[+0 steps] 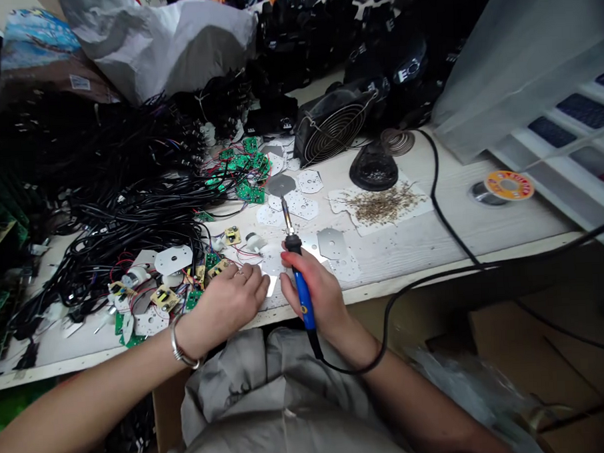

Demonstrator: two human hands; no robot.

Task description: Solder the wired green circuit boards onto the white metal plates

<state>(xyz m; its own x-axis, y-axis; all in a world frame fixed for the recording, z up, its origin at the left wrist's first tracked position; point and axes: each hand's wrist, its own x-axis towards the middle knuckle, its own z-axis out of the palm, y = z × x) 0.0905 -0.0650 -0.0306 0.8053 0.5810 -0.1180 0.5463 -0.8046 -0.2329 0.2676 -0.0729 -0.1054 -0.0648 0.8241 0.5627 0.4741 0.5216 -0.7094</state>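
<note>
A blue-handled soldering iron (pixel 303 293) is gripped in my right hand (pixel 321 289), its metal tip pointing away over the white plates. My left hand (pixel 229 296) is beside it at the table's front, fingers curled downward; whatever they grip is hidden beneath them. Close to those fingers are a small tan circuit board (pixel 232 235) and a white round part (pixel 255 242) with thin wires. White perforated plates (pixel 301 205) and a grey plate (pixel 332 243) lie around the iron. Left of my left hand, more boards, motors and white discs (pixel 174 260) are heaped together.
Black cables (pixel 146 213) pile up on the left, with green boards (pixel 249 163) behind. A fan (pixel 335 125) stands at the back, near an iron stand (pixel 374 166) and brown debris (pixel 384 204). A solder spool (pixel 508 185) sits right. The iron's cord (pixel 436 264) crosses the table edge.
</note>
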